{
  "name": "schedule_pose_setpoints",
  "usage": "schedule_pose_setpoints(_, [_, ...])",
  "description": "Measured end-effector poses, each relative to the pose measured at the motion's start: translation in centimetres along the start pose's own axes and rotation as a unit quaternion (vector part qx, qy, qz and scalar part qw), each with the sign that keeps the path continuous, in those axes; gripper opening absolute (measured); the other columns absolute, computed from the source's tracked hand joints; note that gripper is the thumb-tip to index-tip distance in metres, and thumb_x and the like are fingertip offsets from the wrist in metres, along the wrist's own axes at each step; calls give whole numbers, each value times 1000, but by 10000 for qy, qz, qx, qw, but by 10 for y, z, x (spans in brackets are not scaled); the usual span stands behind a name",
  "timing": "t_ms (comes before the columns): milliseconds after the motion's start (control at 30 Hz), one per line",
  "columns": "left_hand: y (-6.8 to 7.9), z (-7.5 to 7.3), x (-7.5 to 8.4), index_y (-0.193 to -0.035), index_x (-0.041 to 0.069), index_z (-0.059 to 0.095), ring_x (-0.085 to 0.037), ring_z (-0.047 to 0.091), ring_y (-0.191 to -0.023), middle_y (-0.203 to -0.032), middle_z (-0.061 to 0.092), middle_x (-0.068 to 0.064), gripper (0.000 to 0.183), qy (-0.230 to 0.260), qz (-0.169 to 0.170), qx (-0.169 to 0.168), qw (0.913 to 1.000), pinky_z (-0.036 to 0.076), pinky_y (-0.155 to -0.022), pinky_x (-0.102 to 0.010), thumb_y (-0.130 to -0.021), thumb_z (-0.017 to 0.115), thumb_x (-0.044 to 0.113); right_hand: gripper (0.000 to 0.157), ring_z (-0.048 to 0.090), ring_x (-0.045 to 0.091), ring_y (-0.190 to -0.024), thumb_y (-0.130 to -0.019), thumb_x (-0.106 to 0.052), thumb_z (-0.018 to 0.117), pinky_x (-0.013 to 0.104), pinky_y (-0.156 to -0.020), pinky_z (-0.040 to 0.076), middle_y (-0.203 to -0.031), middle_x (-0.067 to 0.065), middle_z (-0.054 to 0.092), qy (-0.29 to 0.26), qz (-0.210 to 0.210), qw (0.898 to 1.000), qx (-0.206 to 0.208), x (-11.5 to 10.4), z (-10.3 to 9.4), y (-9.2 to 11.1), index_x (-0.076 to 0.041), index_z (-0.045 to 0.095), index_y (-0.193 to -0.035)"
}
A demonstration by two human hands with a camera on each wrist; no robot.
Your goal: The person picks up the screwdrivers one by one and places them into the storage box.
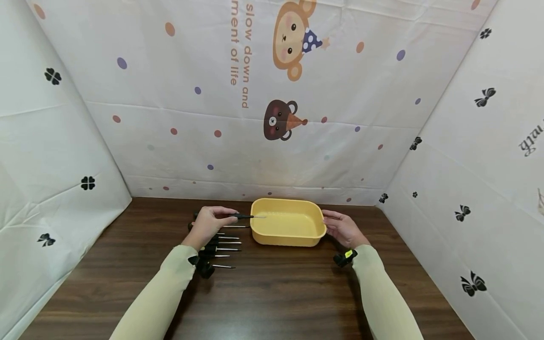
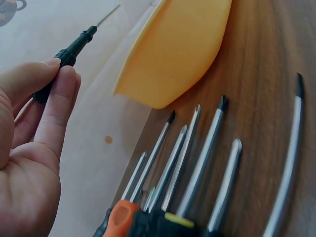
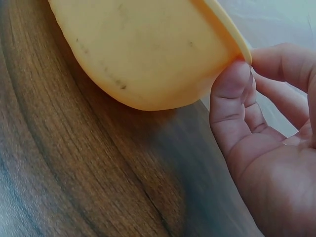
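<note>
Pinching a blk screwdriver [image 1: 244, 216] in its fingers, L hand [image 1: 207, 226] hung by yellow tub [image 1: 284, 240]; R hand [image 1: 342, 230] pinched tub's R rim. Other screwdrivers [image 1: 209, 251] lay on desk [image 1: 272, 293].

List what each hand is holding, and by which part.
The left hand pinches a screwdriver by its black handle. The right hand pinches the yellow tray by the rim at its right end.
</note>
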State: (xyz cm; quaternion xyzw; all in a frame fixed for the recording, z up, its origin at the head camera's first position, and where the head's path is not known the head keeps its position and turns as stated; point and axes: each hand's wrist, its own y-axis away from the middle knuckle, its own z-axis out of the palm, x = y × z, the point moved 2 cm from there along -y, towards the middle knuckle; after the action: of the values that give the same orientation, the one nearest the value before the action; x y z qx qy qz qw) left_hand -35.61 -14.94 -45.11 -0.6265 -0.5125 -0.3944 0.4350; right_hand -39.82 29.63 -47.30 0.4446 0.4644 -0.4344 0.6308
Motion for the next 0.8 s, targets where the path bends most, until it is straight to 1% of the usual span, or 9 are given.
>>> schedule_pose_setpoints(67, [-5,3,1,-107,22,82,-24,61,-125,-119,76,0,22,10,-14,-44,10000,37,-115,-53,-86,85,28,63,74,10,-85,-101,-3,62,27,-77,61,-99,-2,78,2,-8,10000,-31,0,0,0,7,32,-156])
schedule_pose_setpoints(100, [-7,5,1,-108,21,82,-24,62,-123,-119,76,-1,22,52,-2,-65,10000,38,-114,-52,-86,85,27,63,74,11,-85,-101,-3,62,27,-77,61,-99,-1,78,4,-21,10000,-37,-1,-1,0,8,32,-156])
schedule_pose_setpoints(133, [-9,7,2,-109,20,82,-24,63,-121,-118,76,-2,23,91,11,-94,9999,46,-108,-48,-87,84,25,63,74,11,-86,-101,-3,62,27,-77,61,-99,-1,78,19,-33,10000,-38,-1,-1,0,8,32,-156])
schedule_pose_setpoints(167, [-12,9,2,-109,19,81,-24,65,-118,-117,76,-3,23,159,28,-133,9998,54,-97,-44,-87,84,24,63,74,10,-86,-102,-3,61,27,-77,61,-100,-1,78,41,-42,10000,-37,-1,-1,-1,8,32,-156])
schedule_pose_setpoints(233, [-17,13,3,-109,18,81,-22,67,-113,-117,76,-4,22,151,58,-162,9997,55,-93,-39,-88,83,22,62,74,11,-86,-102,-2,61,26,-77,61,-99,-1,78,71,-69,10000,-6,-1,-2,-1,8,33,-156])
schedule_pose_setpoints(300, [-22,17,5,-109,18,82,-23,68,-110,-118,76,-5,21,172,75,-207,9996,56,-91,-42,-88,83,21,62,74,11,-85,-101,-2,61,26,-76,61,-99,-1,78,82,-82,9999,12,-1,-3,-1,9,33,-155])
schedule_pose_setpoints(467, [-32,26,10,-107,18,82,-22,69,-105,-116,76,-4,20,162,78,-277,9995,54,-94,-57,-87,84,21,61,74,11,-86,-101,-1,60,27,-76,61,-99,0,78,61,-110,9999,15,-3,-2,1,10,33,-155])
schedule_pose_setpoints(600, [-39,35,14,-107,19,82,-22,69,-105,-118,75,-5,22,89,-52,-299,9995,54,-98,-57,-86,85,24,62,75,12,-86,-101,0,60,28,-77,61,-99,0,78,2,-114,9999,12,-3,-2,1,9,32,-155])
schedule_pose_setpoints(800, [-50,49,19,-107,17,82,-27,67,-112,-122,73,-8,23,-76,-235,-289,9993,56,-98,-52,-85,86,22,62,75,10,-85,-101,-1,61,27,-76,61,-98,-2,78,-32,-133,9999,5,0,-2,-2,9,32,-156])
